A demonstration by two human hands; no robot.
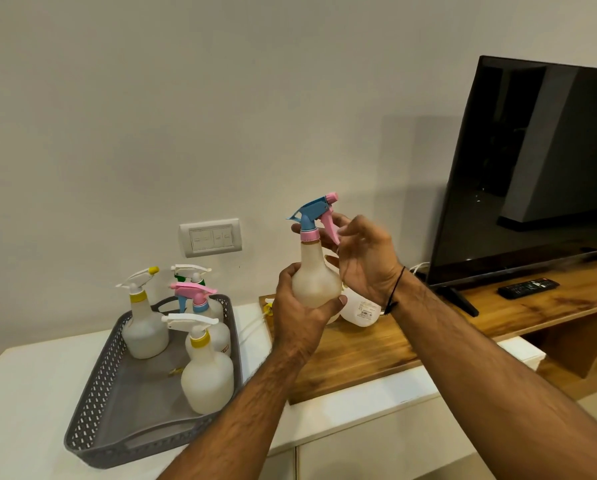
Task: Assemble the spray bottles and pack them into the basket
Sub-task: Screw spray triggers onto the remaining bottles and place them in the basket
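- So the basket sits on the white worktop at the left, and it's already got four finished bottles standing in it: one with a yellow collar and white trigger at the back left, a white-and-green-topped one at the back, a pink-and-blue-topped one just in front of that, and another yellow-collared one nearest the camera.
- Bottle number five is up in the air between both hands, over the wooden shelf, well right of the basket.
- Its blue and pink spray head looks seated on the neck, so I'd guess it's getting its last turns or a quick check.
- Left hand: the grip is wrapped around the bottle's round belly, thumb across the front, holding it upright.
- Right hand: fingers curled loosely by the trigger and collar. Fingertips are blurry, so I honestly can't tell if the grip is pinching the head or just off it.
- Still to do: there's one more bare bottle on the wood behind the hands, plus what looks like a loose spray head with tube beside it, mostly hidden. So roughly one in hand to drop in, one left to build.
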